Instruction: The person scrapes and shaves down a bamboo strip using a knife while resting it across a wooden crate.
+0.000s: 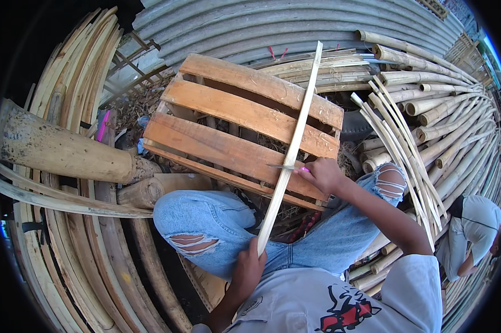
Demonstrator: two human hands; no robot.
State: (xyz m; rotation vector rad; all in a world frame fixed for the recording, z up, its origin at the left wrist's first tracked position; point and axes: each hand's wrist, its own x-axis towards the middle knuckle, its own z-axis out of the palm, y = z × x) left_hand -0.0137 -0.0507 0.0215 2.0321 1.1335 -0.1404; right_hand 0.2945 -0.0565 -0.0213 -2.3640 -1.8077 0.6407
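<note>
A long pale bamboo strip (297,136) runs from my lap up across a slatted wooden crate (217,141). My left hand (248,268) is closed round the strip's near end, close to my body. In my right hand (324,175) is the pink handle of a knife (284,166). Its thin blade lies across the strip, touching it roughly midway along. The crate stands before my knees, and the strip's far end reaches past its back slat. Small shavings cling to the crate's right side.
Bamboo poles (428,105) lie stacked on the right, with several split strips (400,150) leaning over them. Long slats (84,66) and a thick bamboo stem (67,147) fill the left. Corrugated sheeting (295,25) stands behind. Another person (472,233) bends at the far right.
</note>
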